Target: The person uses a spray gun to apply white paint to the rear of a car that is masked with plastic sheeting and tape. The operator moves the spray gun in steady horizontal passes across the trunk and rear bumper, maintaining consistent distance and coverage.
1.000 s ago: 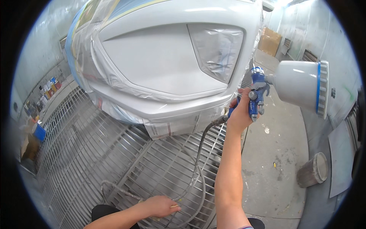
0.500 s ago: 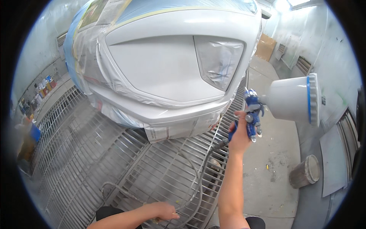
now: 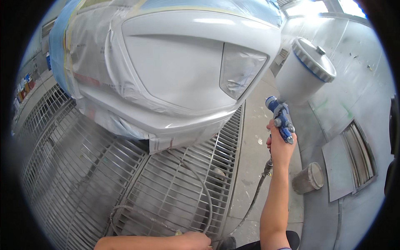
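My right hand [image 3: 285,146] is wrapped round the grip of a blue and silver spray gun [image 3: 281,117]. A large white paint cup [image 3: 301,78] with a ribbed lid sits tilted on top of the gun. From its grip the air hose [image 3: 259,183] runs down to my left hand [image 3: 196,240] at the lower edge, which is closed round the hose; its fingertips are partly cut off. Ahead, left of the gun and apart from it, stands a glossy white car bumper [image 3: 175,68], a plastic-covered opening [image 3: 243,68] at its right side.
Masking paper and film [image 3: 89,62] wrap the car's left side. Metal floor grating [image 3: 175,183] lies underneath, with a loop of hose across it. A grey bucket [image 3: 307,178] stands by the right wall near a leaning panel [image 3: 337,171] and a louvred vent [image 3: 359,154].
My right hand has moved right with the spray gun, and the cup has tipped from sideways to more upright. My left hand sits lower and further right. The view has shifted.
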A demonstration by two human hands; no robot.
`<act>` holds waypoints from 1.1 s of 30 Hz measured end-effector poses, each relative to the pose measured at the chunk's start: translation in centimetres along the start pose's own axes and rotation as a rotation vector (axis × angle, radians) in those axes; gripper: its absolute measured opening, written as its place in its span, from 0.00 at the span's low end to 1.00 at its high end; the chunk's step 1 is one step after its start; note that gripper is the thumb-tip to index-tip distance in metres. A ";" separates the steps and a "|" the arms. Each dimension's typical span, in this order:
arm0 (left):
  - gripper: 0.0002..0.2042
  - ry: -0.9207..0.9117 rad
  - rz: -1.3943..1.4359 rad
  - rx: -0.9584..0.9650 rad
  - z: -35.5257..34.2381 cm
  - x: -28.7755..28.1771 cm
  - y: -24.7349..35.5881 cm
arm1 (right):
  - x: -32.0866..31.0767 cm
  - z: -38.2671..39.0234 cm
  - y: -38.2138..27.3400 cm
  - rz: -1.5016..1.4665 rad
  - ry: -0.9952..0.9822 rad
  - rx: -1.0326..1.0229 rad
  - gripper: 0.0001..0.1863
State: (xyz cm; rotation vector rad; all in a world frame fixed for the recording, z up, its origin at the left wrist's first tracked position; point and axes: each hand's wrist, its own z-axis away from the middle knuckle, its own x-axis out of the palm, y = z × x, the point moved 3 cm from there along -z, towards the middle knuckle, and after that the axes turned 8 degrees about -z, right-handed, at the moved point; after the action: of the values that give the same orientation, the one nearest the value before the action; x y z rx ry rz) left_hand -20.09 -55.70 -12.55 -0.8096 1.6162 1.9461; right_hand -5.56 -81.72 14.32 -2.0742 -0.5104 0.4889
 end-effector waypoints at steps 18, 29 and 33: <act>0.17 -0.157 -0.065 0.023 2.0 -0.2 -0.8 | 4.4 1.0 -2.7 0.078 0.164 -0.007 0.15; 0.12 -0.187 -0.201 0.045 1.1 2.7 -2.6 | 6.2 0.5 -4.2 -0.004 0.228 -0.283 0.13; 0.13 -0.143 -0.148 0.060 1.2 2.6 -2.9 | 5.8 0.2 -3.4 0.110 0.183 -0.227 0.13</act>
State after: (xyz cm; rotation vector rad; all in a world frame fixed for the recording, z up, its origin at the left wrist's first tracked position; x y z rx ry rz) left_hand -20.11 -54.01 -16.23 -0.7277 1.4805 1.8011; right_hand -1.39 -76.83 16.23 -2.3468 -0.3582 0.3109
